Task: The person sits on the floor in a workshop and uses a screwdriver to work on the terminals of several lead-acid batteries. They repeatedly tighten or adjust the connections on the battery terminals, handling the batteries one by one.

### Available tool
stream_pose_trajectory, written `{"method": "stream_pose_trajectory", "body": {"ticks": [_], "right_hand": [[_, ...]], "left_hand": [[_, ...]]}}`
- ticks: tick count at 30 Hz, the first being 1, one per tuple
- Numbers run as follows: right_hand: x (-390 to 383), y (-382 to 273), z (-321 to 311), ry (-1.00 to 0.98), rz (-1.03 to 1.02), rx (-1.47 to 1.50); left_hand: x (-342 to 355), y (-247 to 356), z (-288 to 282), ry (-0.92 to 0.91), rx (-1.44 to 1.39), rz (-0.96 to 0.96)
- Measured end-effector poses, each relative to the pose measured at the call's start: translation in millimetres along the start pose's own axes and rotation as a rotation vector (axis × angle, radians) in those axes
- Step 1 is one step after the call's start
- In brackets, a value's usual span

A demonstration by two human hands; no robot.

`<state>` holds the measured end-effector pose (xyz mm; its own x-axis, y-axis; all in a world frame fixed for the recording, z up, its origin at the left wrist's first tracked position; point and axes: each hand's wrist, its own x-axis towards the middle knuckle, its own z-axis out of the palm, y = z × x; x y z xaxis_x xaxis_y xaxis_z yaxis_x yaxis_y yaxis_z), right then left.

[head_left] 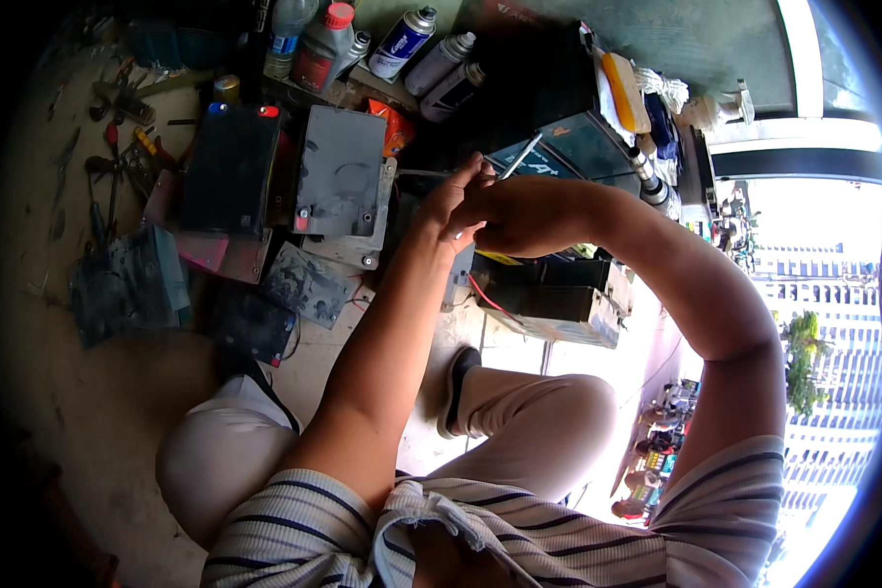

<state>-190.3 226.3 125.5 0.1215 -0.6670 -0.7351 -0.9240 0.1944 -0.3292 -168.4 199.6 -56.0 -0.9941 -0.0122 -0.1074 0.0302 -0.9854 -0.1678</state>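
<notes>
My two hands meet in front of me, near the middle of the view. My right hand [531,216] is curled into a fist, with a thin silver metal rod [522,155] sticking up from it toward the far right. Against it, my left hand [446,204] has its fingers bent, partly covered by the right one; what they pinch is hidden. Beyond the hands is a large dark battery [583,147]. Just below them, a red wire [490,297] runs beside a black-topped battery [563,304].
Dark batteries [230,162] and a grey battery [340,167] stand to the left, near loose hand tools [118,181]. Behind are spray cans [402,44] and a red-capped bottle [325,49]. A yellow-backed sponge or brush [625,93] lies atop the large battery.
</notes>
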Motion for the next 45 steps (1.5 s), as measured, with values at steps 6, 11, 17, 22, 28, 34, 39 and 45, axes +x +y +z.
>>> {"method": "stream_pose_trajectory", "body": {"ticks": [6, 11, 17, 22, 28, 34, 39, 45], "right_hand": [[-32.2, -18.8, 49.2, 0.320, -0.007, 0.250], [-72.7, -56.1, 104.2, 0.323, -0.006, 0.451], [-120.7, -59.8, 180.4, 0.574, 0.119, 0.852], [-148.9, -37.1, 222.2, 0.744, 0.306, 0.589], [-160.6, -32.3, 288.5, 0.855, 0.056, 1.275], [-182.5, -18.8, 316.1, 0.672, 0.367, 1.326], [-187.4, -30.4, 321.3, 0.616, 0.309, 0.903], [-179.8, -35.7, 337.7, 0.454, 0.334, 0.354]], "left_hand": [[-9.1, -1.5, -20.2, -0.128, -0.027, 0.091], [-40.6, -19.2, -21.3, -0.064, -0.136, 0.147], [-72.0, -66.9, 7.8, -0.171, 0.014, 0.056], [-109.3, -104.2, 8.5, -0.047, 0.321, -0.006], [-144.2, -187.7, 4.5, -0.024, 0.497, -0.124], [-179.6, -239.3, -20.7, 0.135, 0.727, -0.258], [-202.6, -246.9, -27.7, 0.279, 0.947, -0.351], [-214.7, -260.4, -33.4, 0.463, 1.280, -0.334]]}}
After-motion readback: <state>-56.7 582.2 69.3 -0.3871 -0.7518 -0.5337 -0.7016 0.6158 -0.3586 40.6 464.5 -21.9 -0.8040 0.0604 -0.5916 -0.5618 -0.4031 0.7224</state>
